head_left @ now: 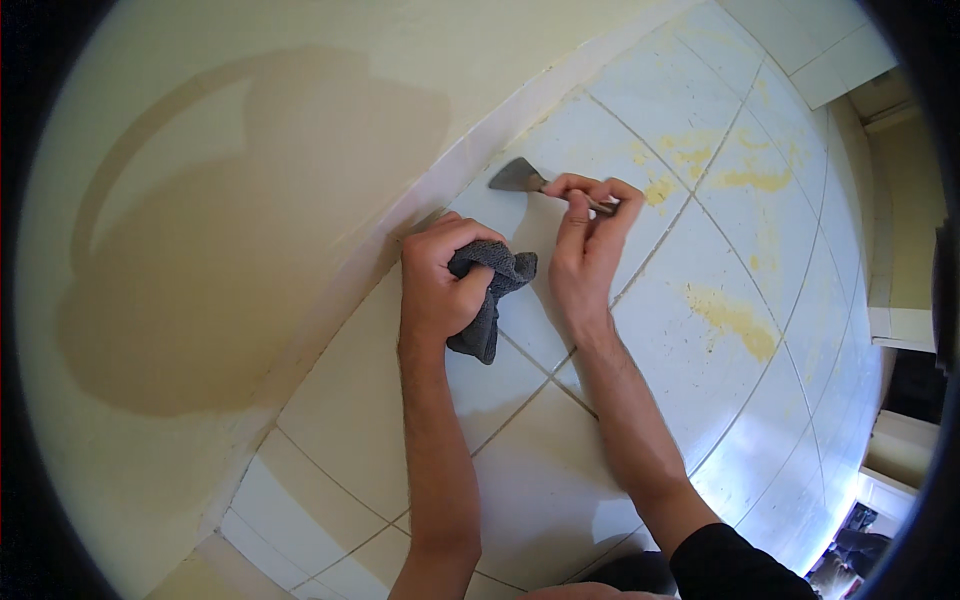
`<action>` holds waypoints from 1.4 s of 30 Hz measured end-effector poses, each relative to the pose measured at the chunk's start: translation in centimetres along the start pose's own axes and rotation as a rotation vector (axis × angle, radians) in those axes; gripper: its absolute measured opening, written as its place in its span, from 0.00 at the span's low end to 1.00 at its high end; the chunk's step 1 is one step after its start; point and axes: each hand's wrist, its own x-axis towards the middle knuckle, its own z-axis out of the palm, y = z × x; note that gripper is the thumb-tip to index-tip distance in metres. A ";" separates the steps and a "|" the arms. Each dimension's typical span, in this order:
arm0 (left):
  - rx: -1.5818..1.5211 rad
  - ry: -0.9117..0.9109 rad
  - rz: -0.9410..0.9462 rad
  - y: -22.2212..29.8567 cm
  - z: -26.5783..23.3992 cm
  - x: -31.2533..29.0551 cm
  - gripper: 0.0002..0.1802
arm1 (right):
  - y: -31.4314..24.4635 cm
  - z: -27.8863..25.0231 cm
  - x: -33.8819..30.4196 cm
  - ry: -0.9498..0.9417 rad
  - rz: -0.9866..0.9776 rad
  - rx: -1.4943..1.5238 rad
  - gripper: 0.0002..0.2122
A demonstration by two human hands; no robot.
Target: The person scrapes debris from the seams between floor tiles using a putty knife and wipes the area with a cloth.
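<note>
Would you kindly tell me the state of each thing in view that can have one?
Dark grey cloth: bunched up, gripped.
Scraper: held by its handle, blade pointing left towards the wall; contact with the tiles unclear.
Left hand: closed around the cloth.
Right hand: closed on the scraper's handle.
White tiles: marked with yellow patches.

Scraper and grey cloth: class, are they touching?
Apart. The head view shows a strip of pale tile between the scraper and the grey cloth.
</note>
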 end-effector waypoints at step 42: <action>-0.009 0.016 -0.039 0.4 0.3 0.1 0.14 | 0.8 0.0 0.9 -0.084 -0.267 -0.281 0.09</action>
